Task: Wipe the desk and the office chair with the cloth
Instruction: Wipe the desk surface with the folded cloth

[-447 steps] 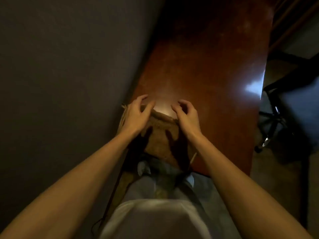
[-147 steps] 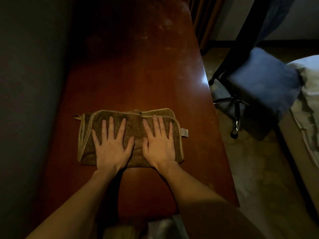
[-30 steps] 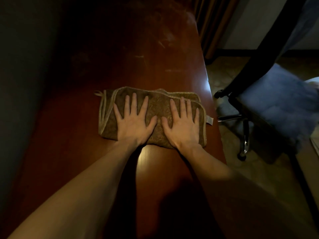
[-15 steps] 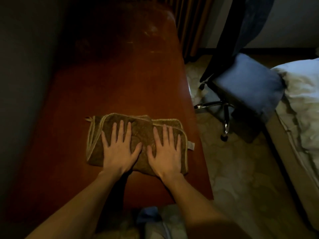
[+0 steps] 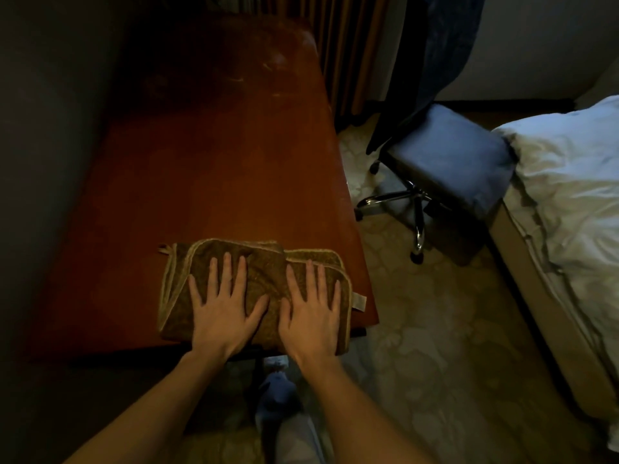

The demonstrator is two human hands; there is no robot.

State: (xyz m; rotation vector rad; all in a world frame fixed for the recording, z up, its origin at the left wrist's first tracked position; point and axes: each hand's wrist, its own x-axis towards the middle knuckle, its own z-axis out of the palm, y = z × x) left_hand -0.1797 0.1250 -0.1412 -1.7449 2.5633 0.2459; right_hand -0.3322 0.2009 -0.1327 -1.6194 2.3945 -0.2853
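Cloth (image 5: 264, 272) now sits at the bench (image 5: 217, 179) near edge, drawn back toward me. I see left hand (image 5: 222, 313) and right hand (image 5: 310, 316) pressing flat on it, fingers spread, gripping nothing.

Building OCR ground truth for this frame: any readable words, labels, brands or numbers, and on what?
No readable text.
The tag at the right edge of the cloth is too small and dim to read.
The desk, office chair and bed show no lettering.
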